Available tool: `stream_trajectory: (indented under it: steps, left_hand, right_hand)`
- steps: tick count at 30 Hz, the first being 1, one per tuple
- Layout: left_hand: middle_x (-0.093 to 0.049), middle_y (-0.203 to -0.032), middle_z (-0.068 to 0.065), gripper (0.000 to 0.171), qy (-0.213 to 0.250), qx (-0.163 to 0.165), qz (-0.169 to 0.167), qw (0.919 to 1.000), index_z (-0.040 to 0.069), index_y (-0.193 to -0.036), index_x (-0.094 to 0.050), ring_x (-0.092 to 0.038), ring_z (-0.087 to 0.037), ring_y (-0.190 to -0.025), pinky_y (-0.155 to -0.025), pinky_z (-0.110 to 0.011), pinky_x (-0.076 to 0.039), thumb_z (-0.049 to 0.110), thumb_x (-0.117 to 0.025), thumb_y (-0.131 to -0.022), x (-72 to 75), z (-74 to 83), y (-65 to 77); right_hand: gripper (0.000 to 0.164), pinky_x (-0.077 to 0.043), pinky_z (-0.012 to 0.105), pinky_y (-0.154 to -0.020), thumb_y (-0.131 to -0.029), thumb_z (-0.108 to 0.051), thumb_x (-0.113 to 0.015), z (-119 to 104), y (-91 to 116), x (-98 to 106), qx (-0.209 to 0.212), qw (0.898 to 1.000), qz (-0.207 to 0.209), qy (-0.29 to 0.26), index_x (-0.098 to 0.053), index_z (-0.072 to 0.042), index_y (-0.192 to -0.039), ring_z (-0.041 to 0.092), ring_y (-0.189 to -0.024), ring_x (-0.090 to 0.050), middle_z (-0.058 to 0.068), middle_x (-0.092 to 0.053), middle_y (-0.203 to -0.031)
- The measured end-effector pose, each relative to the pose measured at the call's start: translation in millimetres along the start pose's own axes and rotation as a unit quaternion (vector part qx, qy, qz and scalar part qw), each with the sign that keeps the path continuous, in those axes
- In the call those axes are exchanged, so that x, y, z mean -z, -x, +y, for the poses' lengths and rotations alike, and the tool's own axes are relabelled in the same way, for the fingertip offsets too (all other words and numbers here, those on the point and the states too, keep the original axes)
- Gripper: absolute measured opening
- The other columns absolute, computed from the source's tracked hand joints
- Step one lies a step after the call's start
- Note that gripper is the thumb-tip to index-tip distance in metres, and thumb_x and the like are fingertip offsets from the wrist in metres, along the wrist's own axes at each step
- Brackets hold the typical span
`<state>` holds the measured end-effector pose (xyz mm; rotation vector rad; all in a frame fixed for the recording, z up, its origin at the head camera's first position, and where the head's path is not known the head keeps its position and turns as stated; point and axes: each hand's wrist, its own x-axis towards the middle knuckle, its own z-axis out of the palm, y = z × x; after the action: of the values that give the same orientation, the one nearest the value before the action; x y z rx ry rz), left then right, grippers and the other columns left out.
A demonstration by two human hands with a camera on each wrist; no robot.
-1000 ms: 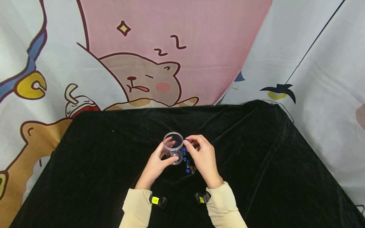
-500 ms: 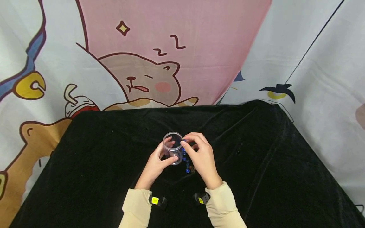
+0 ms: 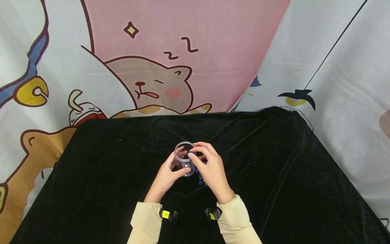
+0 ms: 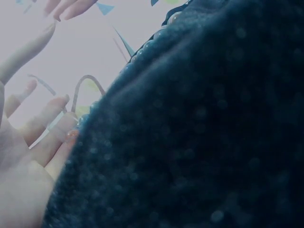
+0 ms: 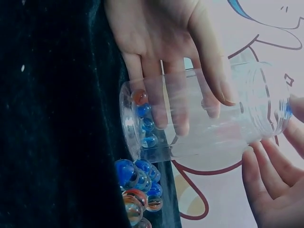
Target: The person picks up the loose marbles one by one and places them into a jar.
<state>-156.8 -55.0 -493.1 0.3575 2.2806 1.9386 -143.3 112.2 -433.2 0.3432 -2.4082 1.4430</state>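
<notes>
Watching remotely, I see the left hand (image 3: 167, 175) wrapped round the clear jar (image 3: 185, 159), upright on the black cloth (image 3: 115, 176), well short of its far edge. The right hand (image 3: 211, 166) pinches a blue marble (image 5: 288, 108) at the jar's rim. Loose marbles (image 5: 142, 175) crowd the jar's right side; outward of both hands, cloth spreads wide.
</notes>
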Motion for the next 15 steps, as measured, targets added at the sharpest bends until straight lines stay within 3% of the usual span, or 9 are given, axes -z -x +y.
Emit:
stream_trajectory:
  steps: [9,15]
  left_hand:
    - [-0.046,-0.128,0.011,0.063,0.007,-0.002,0.0,1.0,0.032,-0.133,-0.035,-0.04,-0.013,-0.12,-0.098,-0.047,-0.03,0.028,-0.067,-0.079,0.0,1.7,0.2]
    - [-0.047,-0.13,0.001,0.061,0.023,0.005,-0.002,0.9997,0.025,-0.133,-0.037,-0.04,-0.019,-0.121,-0.098,-0.047,-0.029,0.019,-0.067,-0.08,-0.2,20.8,5.4]
  right_hand:
    - [0.025,-0.048,0.024,-0.075,-0.084,-0.039,-0.058,2,-1,1,0.003,1.0,-0.007,-0.003,-0.064,-0.021,-0.1,0.005,-0.101,-0.049,-0.011,-0.052,-0.113]
    - [0.027,-0.049,0.026,-0.074,-0.084,-0.039,-0.058,2,-1,2,0.005,1.0,-0.008,-0.006,-0.062,-0.021,-0.104,0.006,-0.102,-0.049,-0.011,-0.052,-0.113]
